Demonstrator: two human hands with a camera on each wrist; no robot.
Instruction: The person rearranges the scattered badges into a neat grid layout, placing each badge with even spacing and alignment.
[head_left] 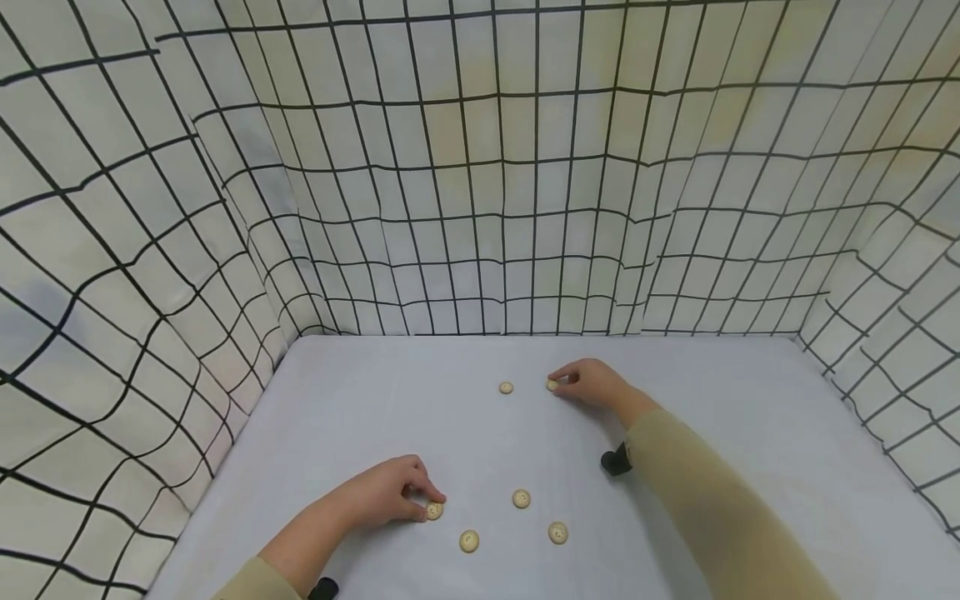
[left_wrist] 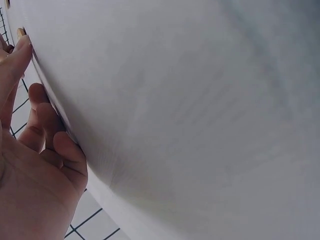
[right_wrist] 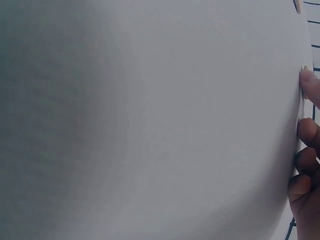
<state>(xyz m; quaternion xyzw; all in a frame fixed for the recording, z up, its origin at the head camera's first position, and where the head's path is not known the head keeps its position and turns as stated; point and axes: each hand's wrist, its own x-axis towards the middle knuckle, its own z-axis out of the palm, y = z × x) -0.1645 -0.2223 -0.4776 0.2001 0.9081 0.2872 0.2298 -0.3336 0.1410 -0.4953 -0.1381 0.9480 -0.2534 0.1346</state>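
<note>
In the head view my left hand [head_left: 386,492] pinches a round beige button [head_left: 433,510] between thumb and finger at the front of the white table. Further back, my right hand [head_left: 596,386] grips another button [head_left: 552,385] by its edges. Left of that one lies a loose button [head_left: 506,387]. Between and right of the hands, near the front, rest a button [head_left: 468,541], a second [head_left: 521,498] and a third [head_left: 557,532]. The left wrist view has the left hand [left_wrist: 40,165] at its left edge, and the right wrist view only some right fingers [right_wrist: 306,130].
A white cloth with a black grid [head_left: 517,192] hangs behind and on both sides of the white table [head_left: 390,392]. A small black device [head_left: 617,461] sits under the right wrist, and another [head_left: 324,588] under the left.
</note>
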